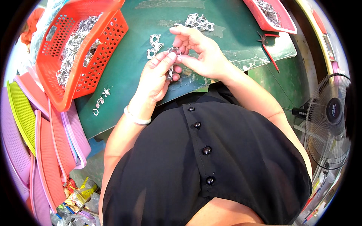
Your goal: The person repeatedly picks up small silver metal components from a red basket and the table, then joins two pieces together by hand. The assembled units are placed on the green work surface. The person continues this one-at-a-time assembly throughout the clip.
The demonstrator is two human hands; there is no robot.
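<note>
While our left hand (156, 75) is pinching a small silvery metal ring piece (173, 50) between thumb and forefinger, our right hand (200, 52) is closing its fingertips on the same piece from the other side, so both hands are nearly shut around it just above the green worktop (124, 71). A second bit of metal is hanging below the left fingers, though we cannot tell its shape. We are judging that we are joining or fitting two small parts, and the next move is calling for a fine, steady twist or press without letting either slip.

Just beyond the left fingers, we are counting one small cluster of flat silvery stampings (154, 46), and beyond the right hand one larger pile (198, 22). Left of the left wrist, three tiny finished charms (101, 101) are lying. Further left, one orange perforated plastic basket (94, 56) is holding many parts; far right, one red tray (271, 17) and one pair of red-handled pliers (268, 47).
</note>
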